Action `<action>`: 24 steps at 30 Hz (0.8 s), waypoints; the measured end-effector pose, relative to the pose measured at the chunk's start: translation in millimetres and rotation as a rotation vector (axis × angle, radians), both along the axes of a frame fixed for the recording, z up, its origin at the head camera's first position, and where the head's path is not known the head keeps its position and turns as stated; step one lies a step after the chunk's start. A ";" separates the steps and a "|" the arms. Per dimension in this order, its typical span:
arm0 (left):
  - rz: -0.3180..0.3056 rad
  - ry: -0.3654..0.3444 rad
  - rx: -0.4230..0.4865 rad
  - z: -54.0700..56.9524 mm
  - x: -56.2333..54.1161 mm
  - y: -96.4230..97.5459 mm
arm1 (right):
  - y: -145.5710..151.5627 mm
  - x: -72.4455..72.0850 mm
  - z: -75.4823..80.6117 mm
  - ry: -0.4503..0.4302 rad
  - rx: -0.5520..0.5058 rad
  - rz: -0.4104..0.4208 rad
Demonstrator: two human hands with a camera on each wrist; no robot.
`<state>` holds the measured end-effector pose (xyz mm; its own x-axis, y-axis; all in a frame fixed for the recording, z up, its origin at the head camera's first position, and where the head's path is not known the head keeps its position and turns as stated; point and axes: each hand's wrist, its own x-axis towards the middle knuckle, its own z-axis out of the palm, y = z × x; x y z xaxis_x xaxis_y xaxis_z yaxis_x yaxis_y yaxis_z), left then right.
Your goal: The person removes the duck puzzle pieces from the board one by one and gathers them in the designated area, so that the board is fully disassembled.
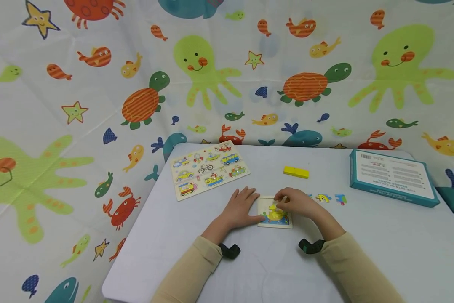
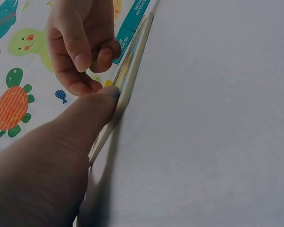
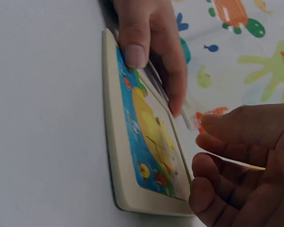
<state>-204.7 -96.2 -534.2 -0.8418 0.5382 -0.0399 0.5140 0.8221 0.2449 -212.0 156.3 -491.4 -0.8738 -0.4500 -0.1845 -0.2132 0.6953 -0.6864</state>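
A small square jigsaw puzzle (image 1: 274, 224) lies on the table, with a yellow duck-like picture on blue inside a pale frame. My left hand (image 1: 242, 209) lies at its left side, fingers spread and straight; its thumb (image 3: 135, 54) rests on the puzzle's edge. Over the upper right part of the puzzle hovers my right hand (image 1: 297, 203), fingers loosely curled and nothing visible between them in the right wrist view. Two loose jigsaw pieces (image 1: 340, 199) lie right of that hand, and another is partly hidden behind it.
A wooden vehicle picture board (image 1: 210, 169) lies at the back left. Behind the puzzle is a yellow block (image 1: 296, 172). A teal and white box (image 1: 393, 176) occupies the back right. A sea-animal cloth (image 1: 212, 122) hangs behind the white table (image 1: 382, 248).
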 end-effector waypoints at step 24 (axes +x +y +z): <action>0.070 0.017 -0.019 -3.4 6.7 10.1 | -14.4 2.2 -14.0 0.068 0.074 -0.014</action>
